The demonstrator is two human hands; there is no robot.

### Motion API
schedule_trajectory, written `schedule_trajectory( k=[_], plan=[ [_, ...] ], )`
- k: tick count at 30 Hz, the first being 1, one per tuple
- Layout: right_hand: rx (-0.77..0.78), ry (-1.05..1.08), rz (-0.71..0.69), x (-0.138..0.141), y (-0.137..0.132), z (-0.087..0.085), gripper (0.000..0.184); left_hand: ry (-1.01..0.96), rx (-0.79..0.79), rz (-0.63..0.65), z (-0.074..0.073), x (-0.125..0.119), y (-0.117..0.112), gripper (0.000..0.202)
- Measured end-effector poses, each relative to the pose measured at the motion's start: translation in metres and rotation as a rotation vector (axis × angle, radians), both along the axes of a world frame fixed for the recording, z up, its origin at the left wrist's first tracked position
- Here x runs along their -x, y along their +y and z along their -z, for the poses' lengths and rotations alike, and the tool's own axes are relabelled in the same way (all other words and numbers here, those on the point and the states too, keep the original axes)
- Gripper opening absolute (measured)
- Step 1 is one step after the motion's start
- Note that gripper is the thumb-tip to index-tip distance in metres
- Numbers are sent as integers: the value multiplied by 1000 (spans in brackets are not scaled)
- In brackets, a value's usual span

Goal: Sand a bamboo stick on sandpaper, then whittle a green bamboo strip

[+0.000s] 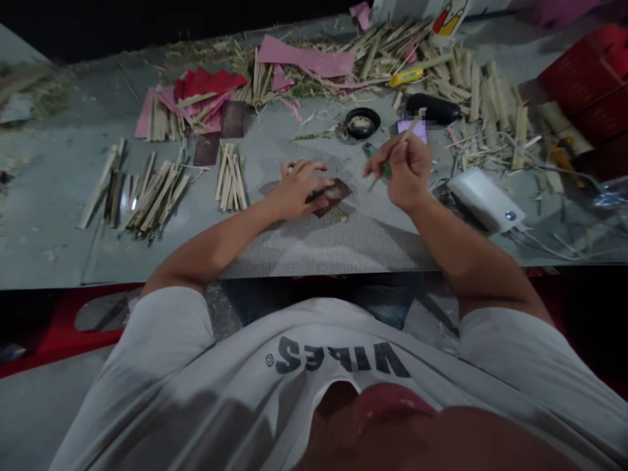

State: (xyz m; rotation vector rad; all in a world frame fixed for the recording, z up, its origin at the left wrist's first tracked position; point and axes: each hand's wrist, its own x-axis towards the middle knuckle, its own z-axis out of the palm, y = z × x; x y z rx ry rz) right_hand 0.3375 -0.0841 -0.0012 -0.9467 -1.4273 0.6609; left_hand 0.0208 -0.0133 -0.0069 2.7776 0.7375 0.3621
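Pinching a thin strip (413, 125) between closed fingers of the right hand (411, 169), over the grey mat (318, 248).
Resting the left hand (298, 194) with part-open fingers at a brown sheet (342, 189), grip hard to tell; facing, just beyond, a black bowl (377, 122) with pale contents (362, 124) too small to identify.

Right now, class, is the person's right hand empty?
No, the right hand holds a thin stick that juts out beyond the fingers at both ends.

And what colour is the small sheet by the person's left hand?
The sheet is dark reddish-brown, seen in the head view.
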Motion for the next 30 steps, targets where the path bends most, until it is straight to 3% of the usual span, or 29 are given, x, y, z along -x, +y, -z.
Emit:
schedule_trajectory(
  k=[3,5,8,10,12,19,30],
  plan=[
    [0,-323,37,-23,3,1,108,56,5,-27,-3,5,5,59],
    [88,-581,14,-28,4,2,106,77,19,-41,-5,6,7,57],
    [277,-906,92,-17,2,7,66,90,33,-48,-6,5,8,55],
    [331,-1004,160,-3,1,12,36,81,53,-47,-5,4,9,51],
    [314,-995,163,8,0,17,25,52,71,-52,-2,4,11,46],
    [194,-896,92,1,10,32,35,18,55,-15,3,6,18,44],
    [215,-818,33,5,7,28,41,37,71,8,3,9,23,42]
  ],
)
